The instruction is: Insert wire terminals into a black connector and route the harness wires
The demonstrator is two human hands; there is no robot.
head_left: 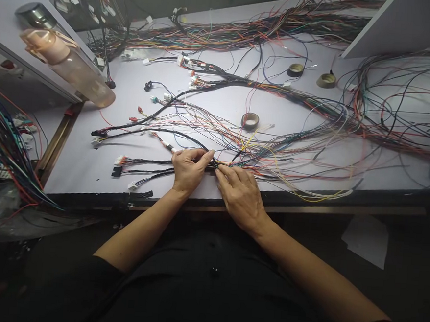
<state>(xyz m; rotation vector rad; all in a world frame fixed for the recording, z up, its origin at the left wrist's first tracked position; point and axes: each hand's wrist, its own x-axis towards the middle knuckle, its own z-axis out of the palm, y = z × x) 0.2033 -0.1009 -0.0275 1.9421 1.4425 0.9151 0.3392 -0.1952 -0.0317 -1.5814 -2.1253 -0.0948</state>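
A wire harness (152, 161) lies along the front of the table, its branches wrapped in black tape. My left hand (190, 169) closes around it with thumb and forefinger pinched where the branches meet. Right beside it, my right hand (240, 192) grips the same bundle, fingers bent over the wires. Whether a strip of tape is between the fingertips is hidden. To the left, branches end in an orange-and-white connector (120, 160), a black connector (116, 172) and a white connector (132, 186). Loose coloured wires (291, 171) fan out rightward from my right hand.
Rolls of tape (249, 121) (295, 70) (326, 80) sit on the table (211, 102). A bottle (69, 62) leans at the left. Thick wire bundles (223, 39) run along the back, and a tangle of wires (406, 105) covers the right. A white panel (386, 30) stands at back right.
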